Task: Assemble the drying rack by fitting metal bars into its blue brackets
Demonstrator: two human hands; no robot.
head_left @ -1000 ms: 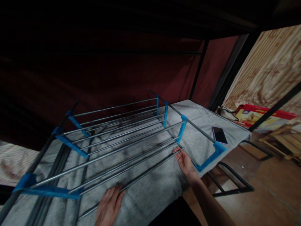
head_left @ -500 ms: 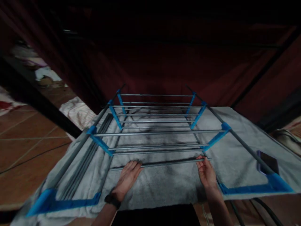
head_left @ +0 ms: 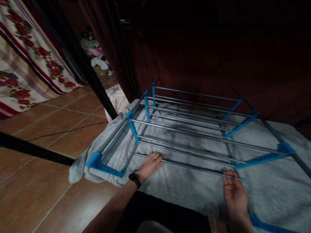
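Observation:
A thin grey metal rod (head_left: pixel 191 166) lies crosswise low over the grey blanket, in front of a partly assembled rack (head_left: pixel 189 131) of metal tubes and blue plastic brackets. My left hand (head_left: pixel 151 162), with a dark band on the wrist, is closed over the rod near its left end. Near the rod's right end, my right hand (head_left: pixel 234 191) grips it with the palm turned up and fingers curled beneath. A blue bracket (head_left: pixel 105 166) stands to the left of my left hand. Another blue bracket (head_left: pixel 267 225) shows partly at the lower right.
Several loose grey rods (head_left: pixel 123 136) lie along the rack's left side. The grey blanket (head_left: pixel 189 191) covers the surface below. Dark red curtain (head_left: pixel 194 64) hangs behind. A black post (head_left: pixel 94 81) and a tiled floor (head_left: pixel 48 136) with a cable are at the left.
The view has swung to the left, showing more floor and a flowered curtain. Both hands keep hold of the rod, which stays in front of the rack.

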